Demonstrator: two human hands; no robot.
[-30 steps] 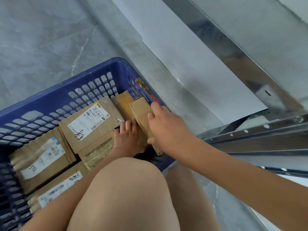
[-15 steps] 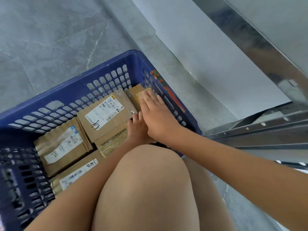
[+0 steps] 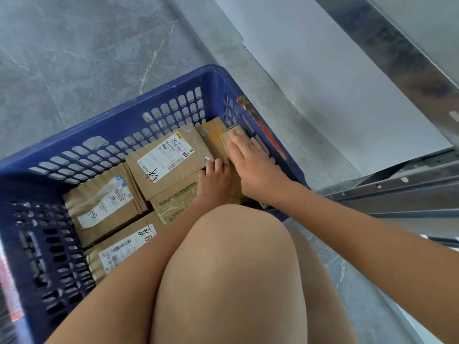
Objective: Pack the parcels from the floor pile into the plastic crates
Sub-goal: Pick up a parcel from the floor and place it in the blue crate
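Since a second ago, the small parcel (image 3: 232, 135) has gone from my right hand's (image 3: 250, 167) pinch to lying under its flat, straight fingers at the blue crate's (image 3: 111, 130) right wall, centre frame. Left hand (image 3: 215, 178) rests relaxed on neighbouring parcels (image 3: 169, 157).

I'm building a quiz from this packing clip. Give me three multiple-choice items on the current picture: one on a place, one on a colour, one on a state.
1. Where does the small parcel under the right hand lie?
A. against the crate's right wall
B. on the floor
C. on the knee

2. What colour is the crate?
A. green
B. blue
C. grey

3. How is the right hand?
A. fist, holding nothing
B. flat, fingers straight, pressing the parcel
C. lifted clear

Key: 1 A, the parcel sits by the slotted right wall. 2 B, its rim and walls are blue. 3 B, the straight fingers lie on the cardboard.
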